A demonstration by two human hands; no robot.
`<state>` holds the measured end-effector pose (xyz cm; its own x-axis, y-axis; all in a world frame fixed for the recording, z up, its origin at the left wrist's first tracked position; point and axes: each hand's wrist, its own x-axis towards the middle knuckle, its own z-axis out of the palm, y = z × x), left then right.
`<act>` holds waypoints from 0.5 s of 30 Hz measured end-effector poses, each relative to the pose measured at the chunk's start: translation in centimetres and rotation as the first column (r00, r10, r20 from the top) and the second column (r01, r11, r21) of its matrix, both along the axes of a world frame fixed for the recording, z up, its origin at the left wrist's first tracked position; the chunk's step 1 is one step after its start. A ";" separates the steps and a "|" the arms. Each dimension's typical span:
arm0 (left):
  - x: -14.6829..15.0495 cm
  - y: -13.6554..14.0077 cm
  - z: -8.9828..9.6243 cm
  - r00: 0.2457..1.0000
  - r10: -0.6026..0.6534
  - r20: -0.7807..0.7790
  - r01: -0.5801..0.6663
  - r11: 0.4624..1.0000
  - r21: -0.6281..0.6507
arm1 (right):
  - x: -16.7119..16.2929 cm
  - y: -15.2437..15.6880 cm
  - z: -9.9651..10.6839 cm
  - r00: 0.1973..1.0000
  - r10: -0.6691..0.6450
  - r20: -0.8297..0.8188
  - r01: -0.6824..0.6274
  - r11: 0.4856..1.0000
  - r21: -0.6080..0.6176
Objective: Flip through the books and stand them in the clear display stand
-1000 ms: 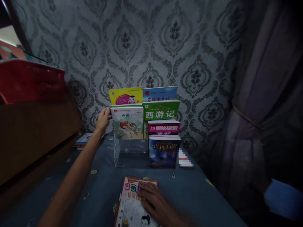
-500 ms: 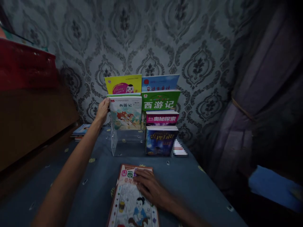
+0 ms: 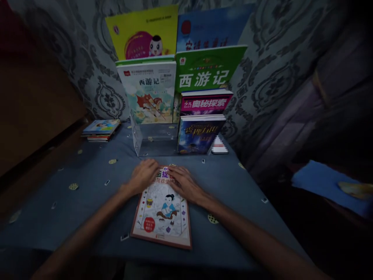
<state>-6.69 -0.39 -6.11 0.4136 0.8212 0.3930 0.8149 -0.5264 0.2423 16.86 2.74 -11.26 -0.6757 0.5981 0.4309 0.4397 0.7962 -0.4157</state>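
Note:
A picture book (image 3: 161, 214) with a brown border and a seated figure in blue on its cover lies flat on the table in front of me. My left hand (image 3: 142, 177) rests at its upper left corner, fingers loosely bent and partly over the cover. Flat across the upper right of the same cover is my right hand (image 3: 185, 184), fingers stretched out and hiding part of the title. Behind them stands a clear acrylic book rack (image 3: 155, 146), its left front tier without a book. A white-covered book (image 3: 148, 93) stands in the tier above that.
More rack books are a yellow one (image 3: 140, 31), a blue one (image 3: 215, 27), a green one (image 3: 210, 68), a pink one (image 3: 205, 103) and a dark blue one (image 3: 199, 134). A small book stack (image 3: 101, 128) lies back left. A curtain (image 3: 285, 116) hangs at the right.
My left hand has left the white-covered book on the rack and come down to the picture book. My right hand stays on the cover. The view has tilted down and closer.

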 end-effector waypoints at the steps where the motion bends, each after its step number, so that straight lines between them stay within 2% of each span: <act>1: 0.5 -0.5 -1.3 0.999 -0.018 -0.039 0.017 0.999 -0.027 | 0.0 0.0 -0.1 1.000 -0.009 -0.009 0.009 1.000 -0.005; 3: 1.1 -0.8 -3.1 0.997 -0.027 -0.071 0.024 0.999 -0.044 | 0.1 0.0 -0.2 1.000 -0.006 -0.017 0.006 1.000 -0.001; 5: 1.0 -0.5 -3.9 0.997 -0.022 -0.078 0.018 0.998 -0.053 | 0.3 -0.1 -0.5 1.000 0.000 -0.013 0.000 1.000 0.017; 15: 1.2 -1.0 -3.7 0.993 0.038 -0.110 -0.047 0.995 -0.087 | 3.2 -0.3 -1.2 0.976 -0.153 0.156 0.140 0.986 0.092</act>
<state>-5.51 -1.38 -9.84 0.4134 0.8689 0.2722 0.8601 -0.4708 0.1966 20.08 2.47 -12.48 -0.6481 0.6638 0.3731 0.6103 0.7459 -0.2669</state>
